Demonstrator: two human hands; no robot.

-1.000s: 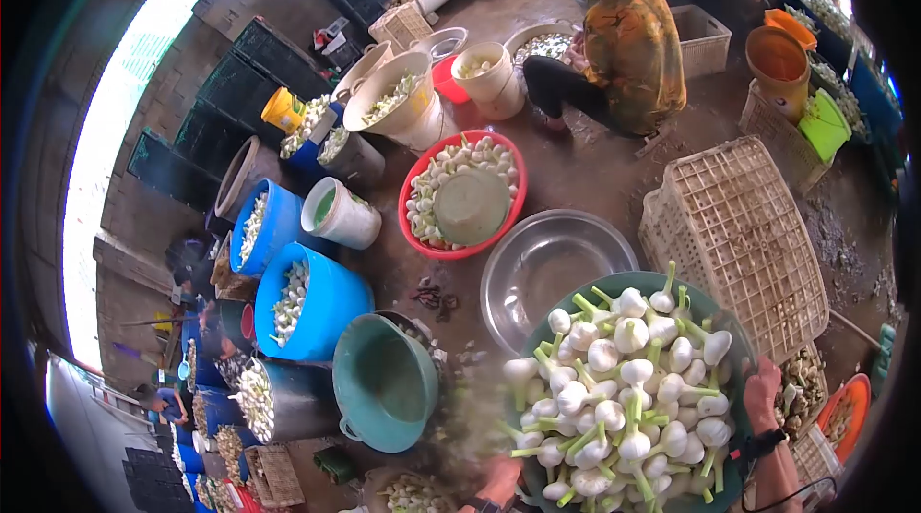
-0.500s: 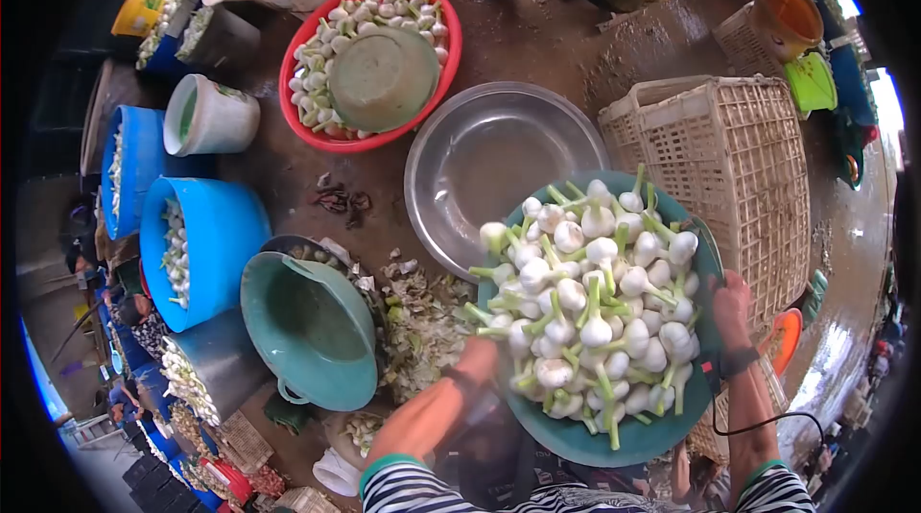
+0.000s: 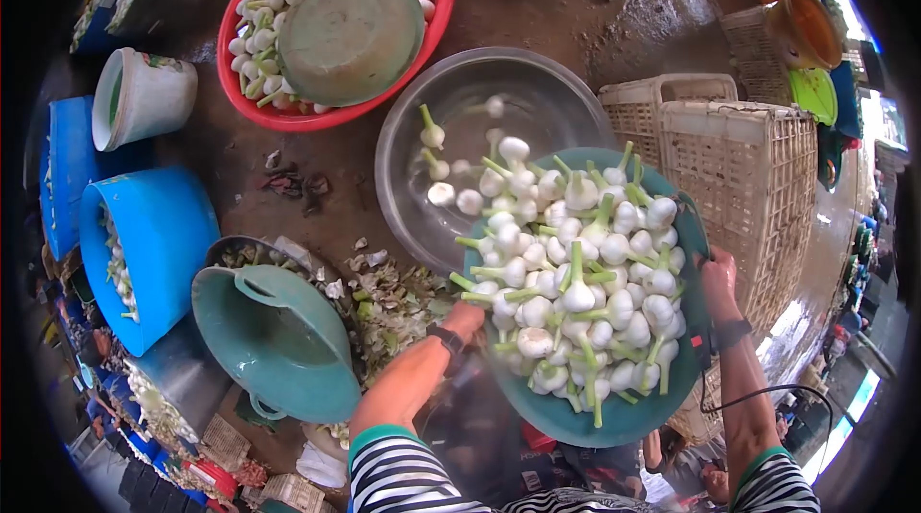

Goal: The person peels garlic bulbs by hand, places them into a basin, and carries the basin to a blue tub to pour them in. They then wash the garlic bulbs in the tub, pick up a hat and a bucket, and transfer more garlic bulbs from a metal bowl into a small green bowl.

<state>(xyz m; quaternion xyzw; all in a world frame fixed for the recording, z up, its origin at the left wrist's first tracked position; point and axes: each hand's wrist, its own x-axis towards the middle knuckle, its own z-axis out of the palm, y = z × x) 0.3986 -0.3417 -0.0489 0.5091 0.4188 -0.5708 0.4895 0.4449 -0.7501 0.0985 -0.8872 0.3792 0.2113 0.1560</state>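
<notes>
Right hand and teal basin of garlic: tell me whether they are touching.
Touching. The head view shows the right hand gripping the teal basin of garlic at its side.

Garlic bulbs (image 3: 578,296) are white, their stems (image 3: 577,262) green, their tub (image 3: 576,429) teal; the metal basin (image 3: 542,110) is silver-grey; the striped sleeves (image 3: 408,477) are black and white with green cuffs (image 3: 379,433).

From my end of the feed, I could make out no word, number or brand for certain. The white bucket (image 3: 152,100) carried a dark printed patch on its side, too small for me to read. Pale, letter-like marks showed on the dark cloth (image 3: 566,477) below the green tub (image 3: 580,429), but I could not spell them out.
</notes>
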